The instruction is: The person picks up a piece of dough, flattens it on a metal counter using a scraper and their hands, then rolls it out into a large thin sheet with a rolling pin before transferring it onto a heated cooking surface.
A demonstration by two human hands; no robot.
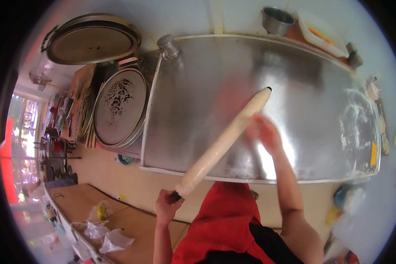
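Observation:
A long cylinder of pale dough (217, 148), apparently wrapped around a dark-tipped rod, slants over the metal worktop (191, 99). Its lower end reaches past the worktop's near edge, where my left hand (169, 204) grips the rod's dark end (175, 196). My right hand (265, 132) is blurred and lies close against the right side of the dough's upper half; whether its fingers touch the dough is not clear. The rod's other dark tip (269, 88) shows at the upper right. White flour (346, 122) is smeared over the worktop's right end.
A round, speckled metal pan (120, 107) lies left of the worktop, with a large oval tray (92, 43) behind it. A metal shaker (168, 47) stands at the back left corner. A metal pot (278, 21) and a white tray (321, 34) are beyond the back edge. Plastic bags (115, 240) lie lower left.

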